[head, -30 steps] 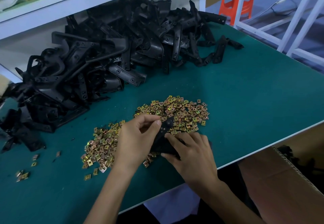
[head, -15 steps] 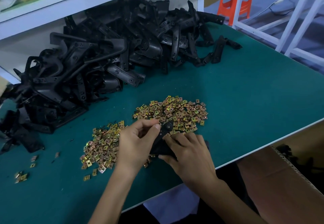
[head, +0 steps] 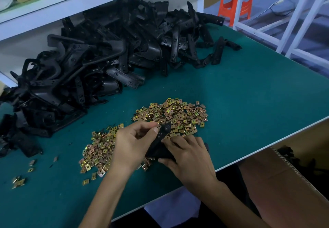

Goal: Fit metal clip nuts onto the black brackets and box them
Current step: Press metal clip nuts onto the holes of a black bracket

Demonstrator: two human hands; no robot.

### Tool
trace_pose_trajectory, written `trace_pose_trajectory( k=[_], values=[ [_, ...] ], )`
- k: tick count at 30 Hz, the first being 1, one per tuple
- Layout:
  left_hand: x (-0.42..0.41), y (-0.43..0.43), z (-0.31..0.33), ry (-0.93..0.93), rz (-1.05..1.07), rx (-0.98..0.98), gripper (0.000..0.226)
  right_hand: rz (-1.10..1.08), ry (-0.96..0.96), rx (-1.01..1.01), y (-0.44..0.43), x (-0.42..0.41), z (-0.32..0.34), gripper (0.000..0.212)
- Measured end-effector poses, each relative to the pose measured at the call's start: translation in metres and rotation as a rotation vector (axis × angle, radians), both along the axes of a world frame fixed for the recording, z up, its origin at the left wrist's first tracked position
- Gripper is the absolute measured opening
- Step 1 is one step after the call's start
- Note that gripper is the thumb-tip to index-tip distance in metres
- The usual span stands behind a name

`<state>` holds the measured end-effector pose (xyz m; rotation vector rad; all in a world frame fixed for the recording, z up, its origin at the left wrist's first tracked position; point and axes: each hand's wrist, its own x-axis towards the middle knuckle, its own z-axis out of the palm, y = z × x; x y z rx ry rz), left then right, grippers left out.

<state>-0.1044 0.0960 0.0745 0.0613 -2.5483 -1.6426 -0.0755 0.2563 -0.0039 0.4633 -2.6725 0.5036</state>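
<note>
Bracket (head: 160, 150) at lower centre: right hand (head: 189, 158) curls its fingers round the lower part, left hand (head: 131, 144) fingers pinch the upper end, above clip nuts (head: 178, 115) on the surface (head: 249, 103).

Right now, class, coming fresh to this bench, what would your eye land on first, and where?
A tangled heap of black angled brackets fills the back left of the green-topped table. In front of it glitters a scatter of small square gold-coloured metal clip nuts. At the near edge, the left hand and right hand hold a single black bracket between them.
</note>
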Motion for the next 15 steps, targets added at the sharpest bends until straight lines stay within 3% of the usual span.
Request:
trace_pose_trajectory(
  k=[2, 6, 8, 15],
  values=[
    [-0.005, -0.004, 0.004, -0.029, -0.028, -0.053, 0.014, -0.001, 0.014, 0.002, 0.000, -0.001, 0.000, 0.052],
    [-0.001, 0.006, -0.002, -0.259, 0.093, 0.473, 0.013, 0.000, 0.006, -0.001, 0.000, 0.001, 0.002, 0.048],
    [-0.001, 0.008, -0.006, -0.302, 0.157, 0.576, 0.009, 0.003, 0.009, 0.000, -0.001, 0.001, 0.003, 0.048],
    [0.000, 0.004, 0.002, -0.194, 0.177, 0.394, 0.018, 0.009, 0.011, -0.023, -0.001, 0.001, 0.000, 0.050]
  ],
)
